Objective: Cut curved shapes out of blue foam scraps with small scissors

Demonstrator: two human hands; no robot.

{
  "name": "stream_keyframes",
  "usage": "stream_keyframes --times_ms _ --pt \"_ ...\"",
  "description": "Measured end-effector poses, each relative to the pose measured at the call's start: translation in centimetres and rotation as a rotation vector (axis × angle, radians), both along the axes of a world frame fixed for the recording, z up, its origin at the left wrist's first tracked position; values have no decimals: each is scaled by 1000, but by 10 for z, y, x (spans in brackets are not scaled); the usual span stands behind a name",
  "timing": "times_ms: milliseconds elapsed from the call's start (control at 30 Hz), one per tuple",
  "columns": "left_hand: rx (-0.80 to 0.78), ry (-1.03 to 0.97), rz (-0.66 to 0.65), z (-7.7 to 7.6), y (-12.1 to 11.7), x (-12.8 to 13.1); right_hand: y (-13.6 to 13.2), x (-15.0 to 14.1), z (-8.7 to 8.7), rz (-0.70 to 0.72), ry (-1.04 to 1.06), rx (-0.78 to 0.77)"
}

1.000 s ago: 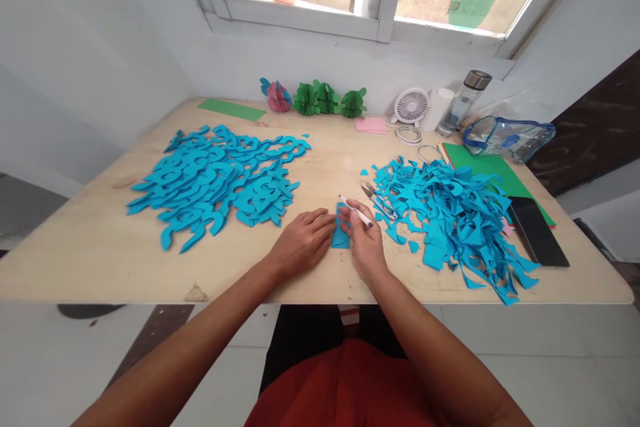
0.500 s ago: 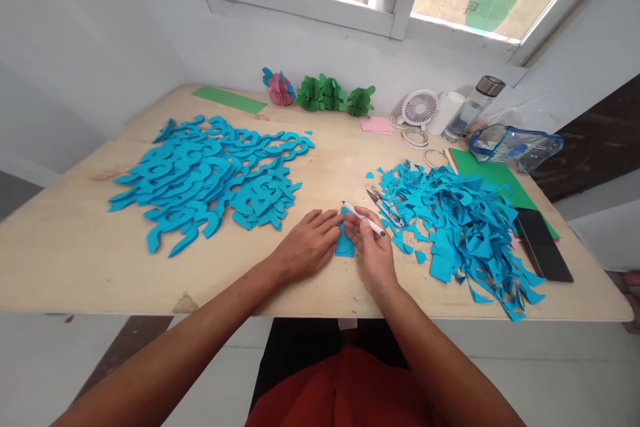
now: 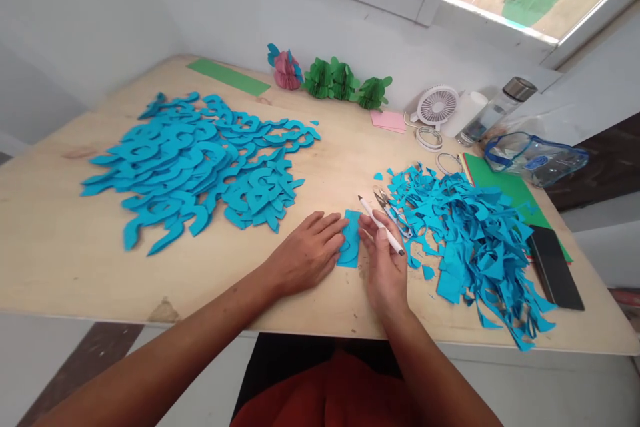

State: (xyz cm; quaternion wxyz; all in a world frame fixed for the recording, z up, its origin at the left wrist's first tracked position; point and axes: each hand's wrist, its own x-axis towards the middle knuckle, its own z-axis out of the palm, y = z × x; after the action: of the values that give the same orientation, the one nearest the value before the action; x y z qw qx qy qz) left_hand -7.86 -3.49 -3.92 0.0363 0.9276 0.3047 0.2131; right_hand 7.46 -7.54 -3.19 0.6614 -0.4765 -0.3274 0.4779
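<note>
A small blue paper piece (image 3: pixel 351 240), with a faint curved outline on it, lies on the table between my hands. My left hand (image 3: pixel 309 250) rests flat with its fingers stretched out, their tips on the paper's left edge. In my right hand (image 3: pixel 385 260) is a white pen (image 3: pixel 381 225), held slantwise with its dark tip pointing up and left, off the paper. That hand's fingertips are at the paper's right edge. Small scissors (image 3: pixel 393 212) lie just beyond my right hand, beside the blue paper scraps (image 3: pixel 465 227).
Blue curved paper cutouts (image 3: pixel 175 163) are heaped on the left. Paper ornaments (image 3: pixel 330 78) and a green strip (image 3: pixel 227 76) line the back. At right are a fan (image 3: pixel 438 105), a bottle (image 3: pixel 493 113), a clear pouch (image 3: pixel 540 157), green sheets (image 3: pixel 500 187) and a black phone-like slab (image 3: pixel 556 267).
My right hand, with the pen, has drawn away a little to the right, uncovering more of the blue paper. The whole view has tilted and shifted slightly.
</note>
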Motion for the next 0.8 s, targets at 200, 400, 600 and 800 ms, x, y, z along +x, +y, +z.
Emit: stream_keyframes --times_ms 200,400,600,800 --pt "-18 -20 16 -2 0 -1 -1 0 -1 23 -39 30" --pt "-34 -26 24 -4 0 -1 -1 -2 2 49 5 43" --pt "-32 -20 29 -3 0 -1 0 -1 1 38 -9 34" --pt "-39 -11 25 -2 1 -1 1 -1 0 29 -34 15"
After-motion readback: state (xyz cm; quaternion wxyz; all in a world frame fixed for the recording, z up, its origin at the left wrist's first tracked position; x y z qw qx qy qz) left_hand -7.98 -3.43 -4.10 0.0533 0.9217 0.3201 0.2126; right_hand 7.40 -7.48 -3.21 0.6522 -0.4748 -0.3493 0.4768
